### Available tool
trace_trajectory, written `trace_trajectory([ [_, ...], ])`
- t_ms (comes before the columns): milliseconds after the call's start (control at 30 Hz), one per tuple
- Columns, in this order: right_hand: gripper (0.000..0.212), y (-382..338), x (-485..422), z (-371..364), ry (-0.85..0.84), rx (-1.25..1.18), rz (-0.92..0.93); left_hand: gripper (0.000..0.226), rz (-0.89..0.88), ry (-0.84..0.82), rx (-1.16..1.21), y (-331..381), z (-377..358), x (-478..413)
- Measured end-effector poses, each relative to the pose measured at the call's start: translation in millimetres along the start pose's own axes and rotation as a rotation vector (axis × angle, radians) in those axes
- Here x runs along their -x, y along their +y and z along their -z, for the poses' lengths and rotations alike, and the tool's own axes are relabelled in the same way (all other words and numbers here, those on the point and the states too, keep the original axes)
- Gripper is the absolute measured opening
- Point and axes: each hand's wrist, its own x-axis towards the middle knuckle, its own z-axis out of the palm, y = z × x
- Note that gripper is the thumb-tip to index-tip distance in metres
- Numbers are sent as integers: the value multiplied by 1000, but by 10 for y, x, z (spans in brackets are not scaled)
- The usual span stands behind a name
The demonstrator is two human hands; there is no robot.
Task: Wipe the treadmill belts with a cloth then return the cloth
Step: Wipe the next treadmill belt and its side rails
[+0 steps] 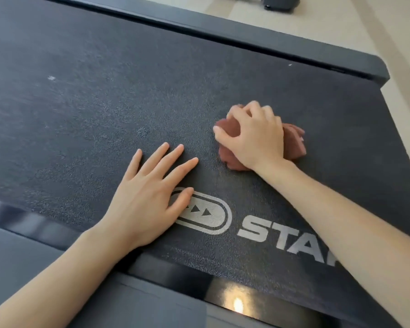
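Note:
The dark textured treadmill belt fills most of the head view, with a white logo and letters printed near its front edge. A bunched reddish-brown cloth lies on the belt at centre right. My right hand grips the cloth from above, fingers curled into it, covering most of it. My left hand rests flat on the belt to the left of the cloth, fingers straight and spread, thumb over the logo.
A dark side rail runs along the belt's far edge, with pale flooring beyond it. A grey piece of equipment sits on the floor at the top. A glossy black strip borders the belt's near edge.

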Motion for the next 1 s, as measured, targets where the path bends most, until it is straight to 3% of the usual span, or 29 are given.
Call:
trace_trajectory([
  [100, 44, 45, -553, -190, -59, 39, -143, 64, 2, -2, 10, 11, 8, 4],
  [200, 45, 22, -456, -184, -26, 57, -164, 62, 4, -1, -2, -17, 3, 2],
  [400, 45, -276, 893, 376, -68, -69, 114, 70, -127, -5, -51, -139, 30, 168],
  [567, 42, -489, 1707, 654, -98, -67, 100, 68, -132, -56, -71, -458, 168, 308],
  [800, 42, -580, 1190, 411, -42, -51, 164, 68, -75, -68, -47, -457, 137, 305],
  [1000, 40, -591, -33, -128, 8, -48, 80, 65, -64, -26, -10, -501, 93, 294],
])
